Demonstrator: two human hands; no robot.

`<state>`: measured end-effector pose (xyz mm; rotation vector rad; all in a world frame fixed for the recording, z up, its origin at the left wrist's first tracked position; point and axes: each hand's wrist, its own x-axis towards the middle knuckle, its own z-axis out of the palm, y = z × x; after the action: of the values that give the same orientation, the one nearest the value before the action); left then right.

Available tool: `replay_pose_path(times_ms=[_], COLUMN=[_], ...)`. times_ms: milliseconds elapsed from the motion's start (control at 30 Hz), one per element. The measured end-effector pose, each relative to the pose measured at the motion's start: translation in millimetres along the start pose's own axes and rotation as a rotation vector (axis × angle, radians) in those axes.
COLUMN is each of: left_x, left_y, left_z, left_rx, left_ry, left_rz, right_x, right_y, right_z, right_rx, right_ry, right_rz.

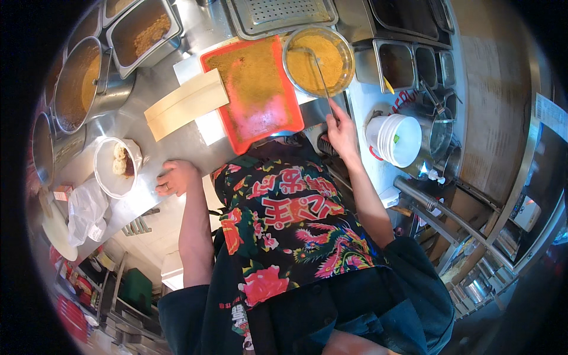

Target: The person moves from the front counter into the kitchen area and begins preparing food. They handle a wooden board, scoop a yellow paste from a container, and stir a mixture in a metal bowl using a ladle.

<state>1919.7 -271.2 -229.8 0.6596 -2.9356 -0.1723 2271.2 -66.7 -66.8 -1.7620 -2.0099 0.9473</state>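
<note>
My right hand (344,132) grips the handle of a metal utensil (320,73), whose far end lies in a round bowl of orange-yellow powder (301,66). Left of the bowl sits a red tray (262,88) coated with yellowish powder. A tan paper bag or folded paper (186,104) overlaps the tray's left edge. My left hand (177,178) rests on the steel counter's edge with curled fingers, and no object shows in it. Beyond it stands a white bowl (101,171) holding pale lumps and a dark brown substance.
Deep steel pots (62,95) and a steel pan of beans or nuts (120,53) stand at the left. A perforated steel tray (253,33) lies at the back. White buckets (390,141) and steel containers (377,66) are on the right. A plastic bag (86,208) lies near the counter's edge.
</note>
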Motion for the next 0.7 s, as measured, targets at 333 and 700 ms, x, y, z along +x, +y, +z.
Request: replay_pose_path(times_ms=[333, 700], left_x=[-0.4, -0.5], left_y=[-4.4, -0.7], left_z=[6.4, -0.3], left_rx=[-0.009, -0.027], left_ry=[0.075, 0.011], left_rz=[0.02, -0.001], right_x=[-38.6, -84.9], right_y=[-48.8, -51.3], right_z=[-64.9, -91.3], right_rx=[-0.142, 0.003], right_ry=[-0.072, -0.138], right_rz=[-0.037, 0.197])
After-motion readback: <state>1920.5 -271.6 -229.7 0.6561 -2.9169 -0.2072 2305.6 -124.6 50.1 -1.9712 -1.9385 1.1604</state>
